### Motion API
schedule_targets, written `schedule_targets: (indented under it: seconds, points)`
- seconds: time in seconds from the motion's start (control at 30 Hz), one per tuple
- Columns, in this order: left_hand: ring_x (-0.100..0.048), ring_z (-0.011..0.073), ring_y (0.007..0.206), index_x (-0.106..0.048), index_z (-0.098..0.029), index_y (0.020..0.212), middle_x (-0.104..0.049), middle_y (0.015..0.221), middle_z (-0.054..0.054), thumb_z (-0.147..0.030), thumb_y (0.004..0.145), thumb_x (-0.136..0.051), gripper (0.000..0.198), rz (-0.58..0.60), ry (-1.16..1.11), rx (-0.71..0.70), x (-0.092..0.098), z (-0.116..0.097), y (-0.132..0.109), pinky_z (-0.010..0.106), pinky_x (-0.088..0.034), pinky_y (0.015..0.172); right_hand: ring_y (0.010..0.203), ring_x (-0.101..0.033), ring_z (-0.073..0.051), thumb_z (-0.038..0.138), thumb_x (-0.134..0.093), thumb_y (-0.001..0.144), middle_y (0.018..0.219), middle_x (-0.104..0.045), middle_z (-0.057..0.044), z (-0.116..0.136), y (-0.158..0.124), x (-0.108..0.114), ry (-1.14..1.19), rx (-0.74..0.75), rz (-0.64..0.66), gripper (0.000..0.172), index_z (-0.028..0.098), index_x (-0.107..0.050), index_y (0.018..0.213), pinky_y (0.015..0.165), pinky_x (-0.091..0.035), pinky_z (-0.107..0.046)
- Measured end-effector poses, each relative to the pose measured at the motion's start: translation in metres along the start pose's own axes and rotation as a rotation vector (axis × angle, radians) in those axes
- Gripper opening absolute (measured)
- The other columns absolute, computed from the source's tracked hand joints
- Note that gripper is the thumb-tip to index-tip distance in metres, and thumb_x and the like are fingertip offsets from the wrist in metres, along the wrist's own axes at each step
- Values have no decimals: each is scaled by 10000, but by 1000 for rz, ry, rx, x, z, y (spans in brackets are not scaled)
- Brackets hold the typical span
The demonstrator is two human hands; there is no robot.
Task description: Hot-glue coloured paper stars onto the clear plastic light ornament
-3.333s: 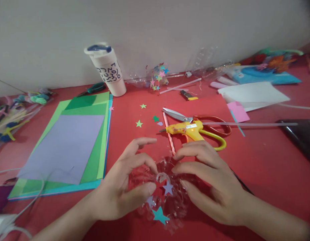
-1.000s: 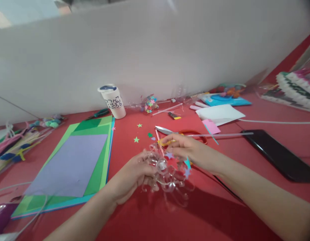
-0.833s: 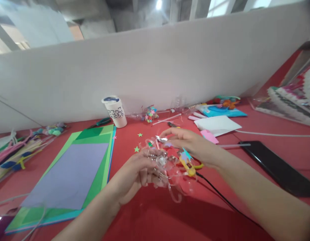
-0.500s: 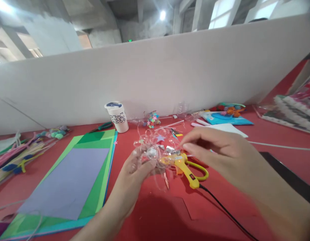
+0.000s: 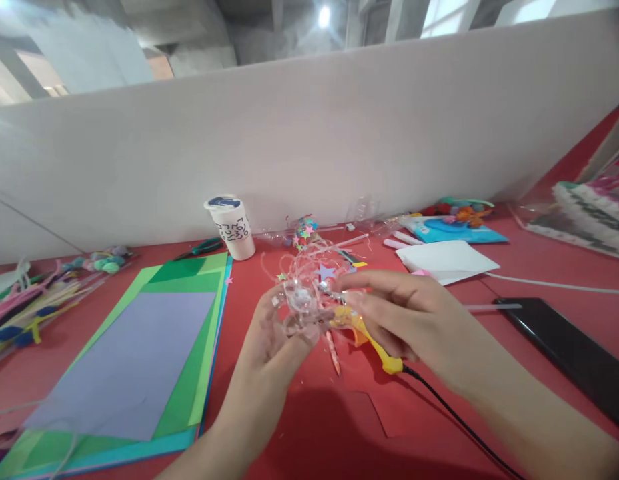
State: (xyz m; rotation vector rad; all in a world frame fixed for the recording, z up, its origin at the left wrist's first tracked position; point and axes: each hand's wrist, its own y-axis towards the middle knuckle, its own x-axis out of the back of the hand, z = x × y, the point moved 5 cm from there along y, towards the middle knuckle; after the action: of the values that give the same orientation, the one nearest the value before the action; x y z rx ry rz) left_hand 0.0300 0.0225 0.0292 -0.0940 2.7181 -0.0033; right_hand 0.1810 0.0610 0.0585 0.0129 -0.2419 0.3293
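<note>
My left hand [image 5: 272, 340] is raised above the red table [image 5: 309, 427], its fingers closed round a clear plastic ornament [image 5: 309, 290] cut into curled strips, with small paper stars stuck on it. My right hand [image 5: 407, 317] comes in from the right and its fingertips pinch the ornament's right side. Right under both hands lies a yellow glue gun [image 5: 372, 340], partly hidden by my right hand, its black cord [image 5: 454, 420] trailing toward the lower right.
A stack of green, blue and lilac paper sheets [image 5: 139, 347] lies at left. A white cup [image 5: 232, 227] stands by the white partition. White paper [image 5: 447, 260], a black tablet [image 5: 569, 350], pipe cleaners [image 5: 34, 300] and craft pieces sit around.
Both hands lifted the plastic ornament off the table and held it up. My right hand let go for a moment, then came back to pinch its right side. The view tilted upward.
</note>
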Motion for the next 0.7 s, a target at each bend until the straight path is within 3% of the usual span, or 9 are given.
schedule_targets:
  seconds: [0.17,0.27,0.37,0.5,0.7]
  points:
    - [-684,217,983,-509,-230,1151,-713,1059,57,-202,756,-702,441,4,-11,12,-1,4,-2,339,-513,893,310,-179,-38,353,-596,781,318,-347,115,-6,3,-5,367,-75,-1,163,195,-636,801,317,-128,-173]
    - [-678,226,991,-511,-222,1132,-718,1030,66,-200,745,-706,433,1,8,0,-1,6,-3,338,-516,874,305,-179,-34,337,-606,782,305,-341,113,-8,7,-3,424,-72,-49,153,189,-613,743,315,-119,-174]
    - [-670,227,1007,-499,-230,1148,-713,1040,66,-197,751,-694,444,14,31,-30,-1,7,-3,338,-520,860,323,-242,-43,336,-597,796,333,-366,114,-4,6,5,301,11,-150,147,203,-635,846,331,-169,-171]
    - [-665,221,1018,-481,-234,1163,-709,1051,64,-199,775,-674,434,61,48,-23,-3,7,-3,345,-515,878,322,-289,-50,299,-558,821,341,-395,116,0,4,5,107,34,-62,218,210,-641,1002,344,-222,-176]
    - [-670,214,982,-462,-230,1163,-704,986,49,-217,775,-673,442,48,49,14,-3,6,-2,345,-495,888,301,-326,-47,337,-564,839,320,-414,107,-2,3,7,5,48,-43,193,203,-650,950,336,-231,-163]
